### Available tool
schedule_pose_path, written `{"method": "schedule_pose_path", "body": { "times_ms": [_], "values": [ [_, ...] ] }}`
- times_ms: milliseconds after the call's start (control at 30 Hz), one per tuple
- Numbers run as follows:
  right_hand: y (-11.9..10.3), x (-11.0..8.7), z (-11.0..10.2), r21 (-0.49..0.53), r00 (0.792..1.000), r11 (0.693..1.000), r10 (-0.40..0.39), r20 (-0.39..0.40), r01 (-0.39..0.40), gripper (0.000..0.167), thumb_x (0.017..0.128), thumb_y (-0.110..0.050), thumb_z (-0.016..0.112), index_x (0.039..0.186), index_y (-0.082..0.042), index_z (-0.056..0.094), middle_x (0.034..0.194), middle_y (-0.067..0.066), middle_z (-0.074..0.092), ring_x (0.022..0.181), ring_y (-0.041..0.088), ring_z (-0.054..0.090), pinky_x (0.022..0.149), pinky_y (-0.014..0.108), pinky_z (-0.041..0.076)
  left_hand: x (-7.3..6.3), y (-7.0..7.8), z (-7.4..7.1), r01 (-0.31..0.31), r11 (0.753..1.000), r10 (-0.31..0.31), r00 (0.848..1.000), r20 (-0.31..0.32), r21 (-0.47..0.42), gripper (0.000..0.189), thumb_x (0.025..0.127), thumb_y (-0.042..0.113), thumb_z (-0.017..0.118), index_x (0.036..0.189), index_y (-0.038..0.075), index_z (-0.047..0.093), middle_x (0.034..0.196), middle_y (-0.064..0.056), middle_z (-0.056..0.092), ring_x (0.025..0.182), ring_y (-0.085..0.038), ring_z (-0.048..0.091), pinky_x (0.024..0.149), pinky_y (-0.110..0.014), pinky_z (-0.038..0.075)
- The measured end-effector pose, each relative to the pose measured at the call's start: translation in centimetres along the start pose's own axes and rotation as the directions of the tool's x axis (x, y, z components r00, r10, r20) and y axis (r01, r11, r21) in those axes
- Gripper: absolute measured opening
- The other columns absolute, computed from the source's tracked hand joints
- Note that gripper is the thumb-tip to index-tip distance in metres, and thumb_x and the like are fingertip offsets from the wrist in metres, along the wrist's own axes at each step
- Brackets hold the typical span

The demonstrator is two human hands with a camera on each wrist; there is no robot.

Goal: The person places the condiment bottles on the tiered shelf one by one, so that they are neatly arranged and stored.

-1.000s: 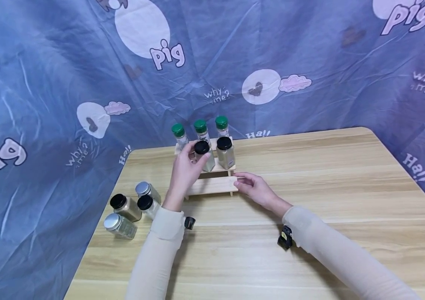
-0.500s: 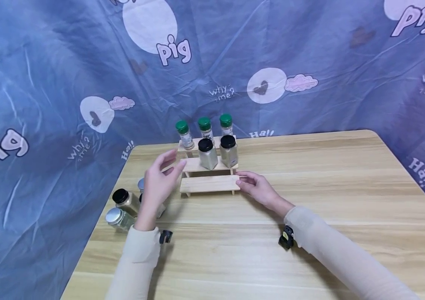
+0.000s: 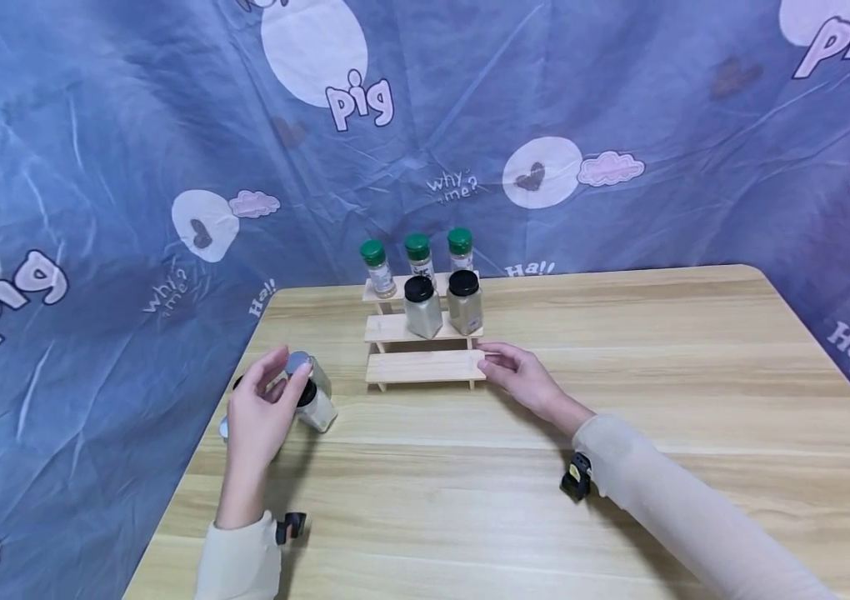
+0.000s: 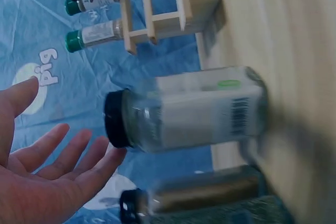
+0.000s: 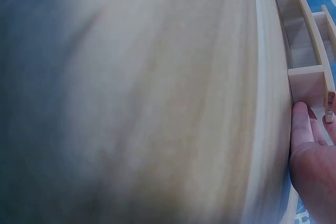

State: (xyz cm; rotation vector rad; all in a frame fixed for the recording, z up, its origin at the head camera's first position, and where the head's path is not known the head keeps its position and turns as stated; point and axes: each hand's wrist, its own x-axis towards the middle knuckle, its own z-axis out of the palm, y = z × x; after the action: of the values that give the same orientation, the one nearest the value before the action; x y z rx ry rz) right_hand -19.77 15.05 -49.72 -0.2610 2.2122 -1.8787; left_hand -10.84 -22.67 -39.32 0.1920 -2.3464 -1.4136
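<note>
My left hand (image 3: pixel 260 417) holds nothing; its fingers are spread over the jars at the table's left. In the left wrist view, a black-lidded glass jar (image 4: pixel 199 114) stands beside its fingertips. A silver-lidded jar (image 3: pixel 299 362) is just behind that jar in the head view; other jars there are mostly hidden by the hand. My right hand (image 3: pixel 522 379) grips the right end of the lowest shelf of a three-step wooden rack (image 3: pixel 425 367). Two black-lidded jars, one whitish (image 3: pixel 422 312) and one tan (image 3: pixel 466 307), stand on the middle step.
Three green-capped spice bottles (image 3: pixel 418 252) stand on the rack's top step. The wooden table (image 3: pixel 470 500) extends to the right and front. A blue patterned cloth (image 3: pixel 432 108) hangs behind the table and along its left side.
My left hand has let go of the whitish jar on the middle step and moved left and nearer, over the jars. The right hand stays at the rack.
</note>
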Motion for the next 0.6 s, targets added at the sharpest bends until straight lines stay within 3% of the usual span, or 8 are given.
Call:
{"method": "schedule_pose_path", "body": {
  "times_ms": [133, 400, 600],
  "values": [
    [0.1, 0.0, 0.0, -0.010, 1.000, 1.000, 0.002, -0.006, -0.002, 0.049, 0.105, -0.019, 0.065, 0.150, -0.003, 0.054, 0.137, 0.029, 0.066, 0.110, 0.018, 0.073, 0.090, 0.019, 0.060, -0.8, -0.9, -0.2, 0.021, 1.000, -0.021, 1.000, 0.013, -0.017, 0.055, 0.095, 0.025, 0.080, 0.144, 0.006, 0.062, 0.143, -0.020, 0.065, 0.134, -0.030, 0.062, 0.099, -0.004, 0.050],
    [0.3, -0.1, 0.0, -0.009, 1.000, 1.000, -0.002, -0.009, 0.002, 0.050, 0.105, -0.020, 0.066, 0.150, -0.003, 0.054, 0.138, 0.030, 0.065, 0.119, 0.033, 0.071, 0.091, 0.019, 0.060, -1.6, -2.3, -0.2, 0.079, 0.997, -0.079, 0.995, 0.060, -0.004, 0.060, 0.093, 0.021, 0.082, 0.146, 0.005, 0.058, 0.146, -0.020, 0.062, 0.135, -0.034, 0.060, 0.099, -0.009, 0.053],
    [0.2, -0.2, -0.1, 0.001, 1.000, 1.000, -0.009, 0.000, 0.009, 0.049, 0.105, -0.019, 0.065, 0.150, -0.002, 0.054, 0.138, 0.030, 0.065, 0.121, 0.035, 0.070, 0.092, 0.019, 0.060, -1.9, -3.0, 0.0, 0.120, 0.990, -0.126, 0.989, 0.074, 0.071, 0.057, 0.093, 0.018, 0.082, 0.144, 0.003, 0.059, 0.144, -0.021, 0.061, 0.133, -0.034, 0.062, 0.103, -0.026, 0.057]
  ]
}}
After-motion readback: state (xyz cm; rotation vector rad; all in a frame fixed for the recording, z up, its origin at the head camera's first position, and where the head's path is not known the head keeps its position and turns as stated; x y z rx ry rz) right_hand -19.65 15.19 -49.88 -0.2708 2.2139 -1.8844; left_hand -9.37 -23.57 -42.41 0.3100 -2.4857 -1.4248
